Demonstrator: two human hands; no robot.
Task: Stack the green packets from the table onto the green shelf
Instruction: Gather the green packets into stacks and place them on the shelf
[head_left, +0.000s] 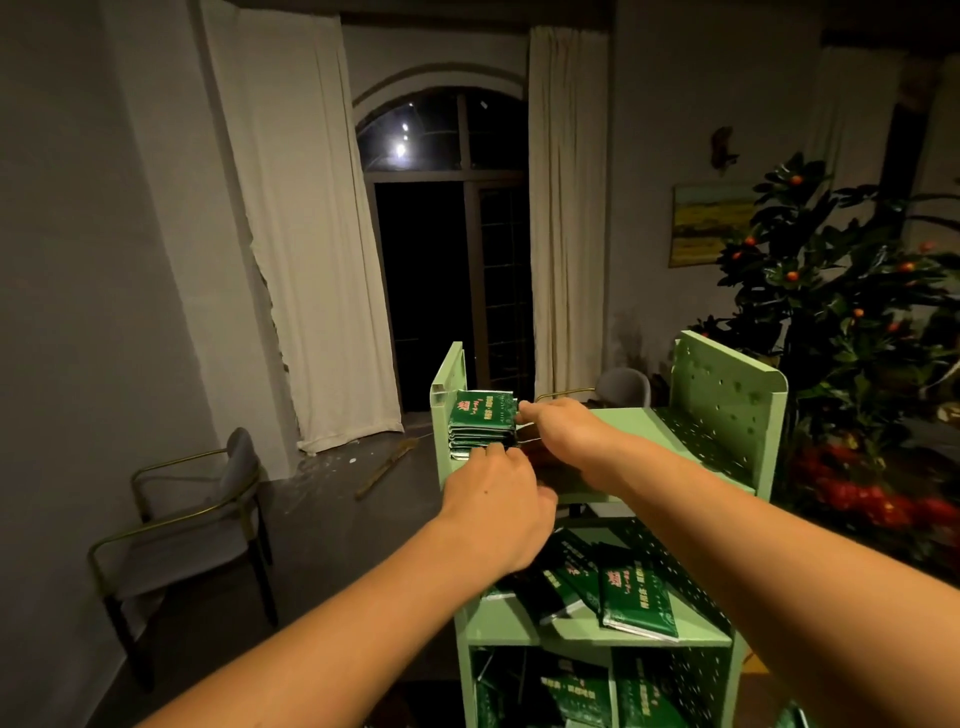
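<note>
A pale green metal shelf unit with perforated side panels (727, 395) stands in front of the person, and on its top tier a neat stack of dark green printed packets (480, 423) sits hard against the left side panel. Both arms reach forward to that stack. The left hand (498, 512) is at the stack's near lower corner, its fingers curled and touching the bottom packets, though how firmly they grip cannot be told from behind the knuckles. The right hand (558, 423) lies along the stack's right edge, fingertips pinching or pressing the upper packets there; which of the two is unclear. On the middle tier more loose dark green packets (631, 597) lie tilted and overlapping one another, and further green packets (576, 693) fill the bottom tier. To the left a grey upholstered chair with a brass tube frame (192, 519) stands by the wall, behind it hang long white curtains (306, 234) flanking a dark arched window (447, 208), and a leafy potted tree with small orange fruits (831, 291) is at the right
</note>
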